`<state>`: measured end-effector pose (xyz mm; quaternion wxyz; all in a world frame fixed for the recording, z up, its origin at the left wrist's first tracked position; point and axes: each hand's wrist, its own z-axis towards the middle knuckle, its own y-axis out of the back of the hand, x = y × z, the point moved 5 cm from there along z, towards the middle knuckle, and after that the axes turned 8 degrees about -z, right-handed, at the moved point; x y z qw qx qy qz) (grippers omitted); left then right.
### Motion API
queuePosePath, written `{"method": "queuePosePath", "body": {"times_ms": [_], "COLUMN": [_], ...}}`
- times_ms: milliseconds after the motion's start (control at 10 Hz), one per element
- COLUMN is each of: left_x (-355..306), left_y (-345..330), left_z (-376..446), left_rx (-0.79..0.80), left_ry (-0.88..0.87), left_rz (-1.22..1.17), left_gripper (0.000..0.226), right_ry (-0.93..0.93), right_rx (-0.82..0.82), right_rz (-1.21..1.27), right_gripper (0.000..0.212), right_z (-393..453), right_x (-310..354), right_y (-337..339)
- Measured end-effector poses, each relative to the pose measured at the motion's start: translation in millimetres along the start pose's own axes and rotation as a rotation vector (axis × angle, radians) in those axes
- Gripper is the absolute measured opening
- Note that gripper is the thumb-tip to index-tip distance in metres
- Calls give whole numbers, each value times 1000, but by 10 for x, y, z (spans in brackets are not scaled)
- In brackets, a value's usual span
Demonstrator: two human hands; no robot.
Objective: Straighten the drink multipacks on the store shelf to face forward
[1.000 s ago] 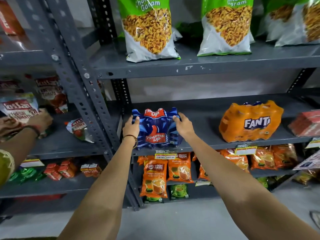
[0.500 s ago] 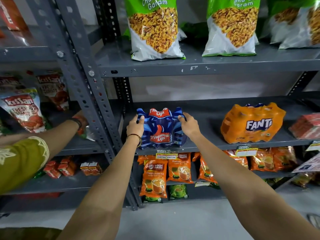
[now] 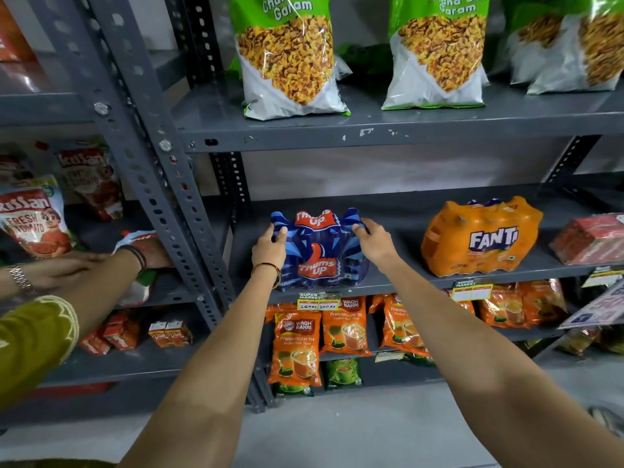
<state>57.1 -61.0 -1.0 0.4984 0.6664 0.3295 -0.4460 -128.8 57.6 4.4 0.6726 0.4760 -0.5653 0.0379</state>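
The blue Thums Up multipack (image 3: 317,251) stands at the front lip of the grey middle shelf (image 3: 401,231), close to the upright post (image 3: 175,197) at its 9 o'clock, with bare shelf open at its 3 o'clock as far as the orange Fanta multipack (image 3: 481,236). The left hand (image 3: 270,246) and right hand (image 3: 373,239) flank the pack, each grip curled and pressed on an upper side corner. Its label faces forward.
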Motion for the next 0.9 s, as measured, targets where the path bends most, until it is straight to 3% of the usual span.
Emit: {"method": "queuePosePath", "body": {"times_ms": [600, 800, 900], "left_x": [-7, -44, -31], "left_y": [-40, -75, -110], "left_z": [-12, -272, -533], "left_rx": [-24, -75, -141], "left_ry": [15, -38, -203], "left_rz": [33, 312, 469], "left_gripper": [54, 69, 71], "right_ry": [-32, 47, 154], "right_rx": [31, -28, -127], "right_rz": [46, -78, -310], "right_gripper": [42, 56, 61], "right_z": [-4, -209, -376], "right_x": [-55, -171, -225], "right_y": [-19, 4, 103]}}
